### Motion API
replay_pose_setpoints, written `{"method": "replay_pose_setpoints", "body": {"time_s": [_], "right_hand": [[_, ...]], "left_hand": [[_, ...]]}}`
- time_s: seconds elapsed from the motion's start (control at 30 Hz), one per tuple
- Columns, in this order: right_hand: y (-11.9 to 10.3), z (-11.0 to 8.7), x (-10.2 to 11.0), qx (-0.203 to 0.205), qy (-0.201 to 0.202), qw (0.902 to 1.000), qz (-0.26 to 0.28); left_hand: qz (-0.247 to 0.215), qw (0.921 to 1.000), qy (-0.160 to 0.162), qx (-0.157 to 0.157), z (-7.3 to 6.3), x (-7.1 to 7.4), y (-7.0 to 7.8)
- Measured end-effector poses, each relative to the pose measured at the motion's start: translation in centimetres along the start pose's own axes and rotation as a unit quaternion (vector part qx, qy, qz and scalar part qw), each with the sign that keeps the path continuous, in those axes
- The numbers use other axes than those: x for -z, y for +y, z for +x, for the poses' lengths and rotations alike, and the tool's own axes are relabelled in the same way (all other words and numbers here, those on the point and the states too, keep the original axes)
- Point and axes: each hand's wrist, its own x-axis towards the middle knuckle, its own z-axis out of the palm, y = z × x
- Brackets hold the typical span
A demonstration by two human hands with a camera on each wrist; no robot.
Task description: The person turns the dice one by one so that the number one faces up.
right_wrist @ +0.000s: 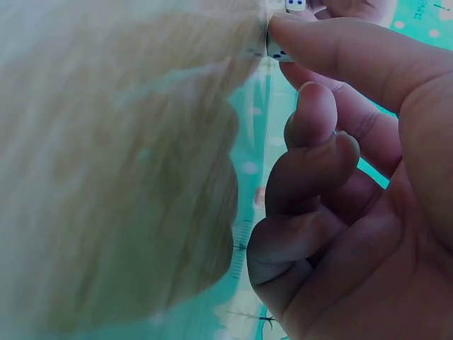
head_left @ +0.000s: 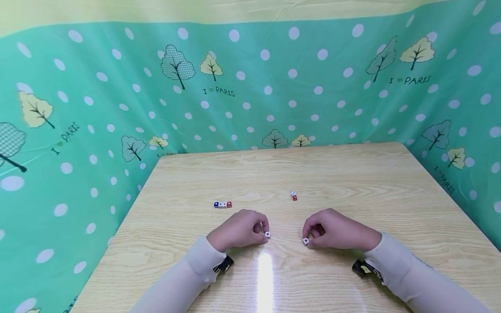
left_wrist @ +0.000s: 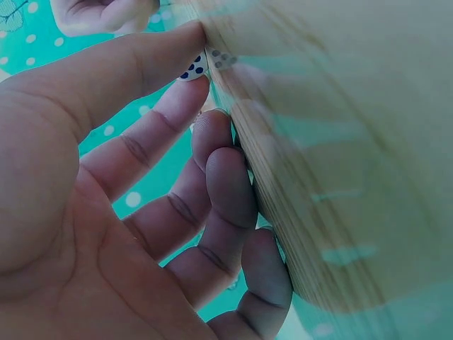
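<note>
My left hand (head_left: 243, 229) pinches a small white die (head_left: 268, 234) between thumb and index finger at the tabletop. In the left wrist view that die (left_wrist: 195, 69) shows dark pips, and the other fingers curl loosely against the wood. Opposite it, my right hand (head_left: 337, 230) pinches another white die (head_left: 305, 241) low over the table; the right wrist view shows this die (right_wrist: 278, 53) partly hidden behind the thumb. A gap separates the two hands. Beyond the left hand lies a short row of dice (head_left: 222, 204), blue, white and red. A white die (head_left: 293, 193) touches a red die (head_left: 295, 198) farther back.
The light wooden table (head_left: 188, 174) reaches back to a green dotted curtain (head_left: 250, 87) with printed trees, which also hangs along both sides. A bright light reflection lies on the wood near the front. Dark straps (head_left: 224, 264) sit on both wrists.
</note>
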Motion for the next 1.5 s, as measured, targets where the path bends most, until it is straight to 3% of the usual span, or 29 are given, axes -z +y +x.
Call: {"method": "replay_pose_setpoints", "body": {"time_s": [0.63,0.83,1.1,1.5], "right_hand": [[-1.0,0.4,-0.6,0.005,0.009,0.9999,-0.012],[-1.3,1.1,-1.0,0.016,0.009,0.9994,-0.028],[-2.1,1.9,-1.1,0.030,0.011,0.9985,-0.045],[-2.4,3.4,-1.5,0.028,0.002,0.9974,-0.067]], "left_hand": [[0.001,1.0000,-0.006,0.007,0.2,0.3,-0.1],[0.032,0.9990,0.009,0.028,0.1,0.8,-0.5],[0.039,0.9975,0.040,0.043,0.3,1.7,-1.5],[0.072,0.9894,0.093,0.086,1.0,3.7,-4.0]]}}
